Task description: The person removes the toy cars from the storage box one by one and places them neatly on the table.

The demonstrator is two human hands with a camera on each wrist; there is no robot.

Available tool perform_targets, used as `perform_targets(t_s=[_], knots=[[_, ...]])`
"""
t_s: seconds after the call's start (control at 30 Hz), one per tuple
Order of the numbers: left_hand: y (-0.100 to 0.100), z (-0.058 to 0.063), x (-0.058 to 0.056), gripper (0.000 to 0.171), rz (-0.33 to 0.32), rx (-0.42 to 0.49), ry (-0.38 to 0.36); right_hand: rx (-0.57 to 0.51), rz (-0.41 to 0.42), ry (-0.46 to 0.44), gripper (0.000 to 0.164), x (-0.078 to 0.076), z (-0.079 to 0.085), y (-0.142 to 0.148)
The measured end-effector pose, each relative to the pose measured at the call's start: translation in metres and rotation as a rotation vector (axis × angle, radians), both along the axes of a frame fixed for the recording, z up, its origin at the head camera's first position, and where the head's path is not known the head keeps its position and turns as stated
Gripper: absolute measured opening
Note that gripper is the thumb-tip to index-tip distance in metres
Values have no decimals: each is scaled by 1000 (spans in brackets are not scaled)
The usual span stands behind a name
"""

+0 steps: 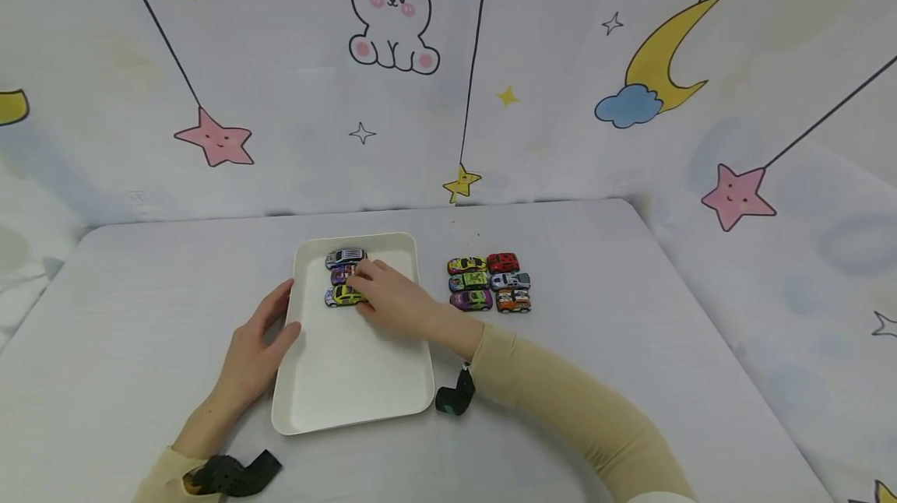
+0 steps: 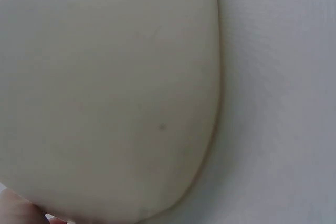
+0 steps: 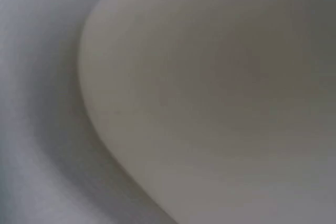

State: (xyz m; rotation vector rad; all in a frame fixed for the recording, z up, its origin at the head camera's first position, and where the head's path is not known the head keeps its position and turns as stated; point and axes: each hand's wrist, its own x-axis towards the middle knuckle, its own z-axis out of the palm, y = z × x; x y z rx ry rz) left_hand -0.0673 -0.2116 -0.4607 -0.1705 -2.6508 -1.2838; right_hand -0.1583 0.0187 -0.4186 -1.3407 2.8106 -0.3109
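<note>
My right hand reaches into a white tray and pinches the right end of a yellow-green toy car, thumb on its near side. Just behind that car sits a purple toy car, partly covered by the fingers. A silver-and-dark toy car is farthest back in this column. My left hand holds the tray's left rim, thumb over the edge. In the left wrist view, the tray's outer wall fills much of the picture, with a fingertip at the lower corner.
Right of the tray, several toy cars stand in two columns, among them a red one, a purple-green one and an orange one. Black wrist straps show at both arms. A patterned white cloth wall rises behind the table.
</note>
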Motion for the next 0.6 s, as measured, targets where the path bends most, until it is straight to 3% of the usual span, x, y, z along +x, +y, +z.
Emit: perform_targets(t_s=[0.6], knots=[[-1,-1,0,61,3,-5,-9,-41,-37,10,34,7,-2,2]])
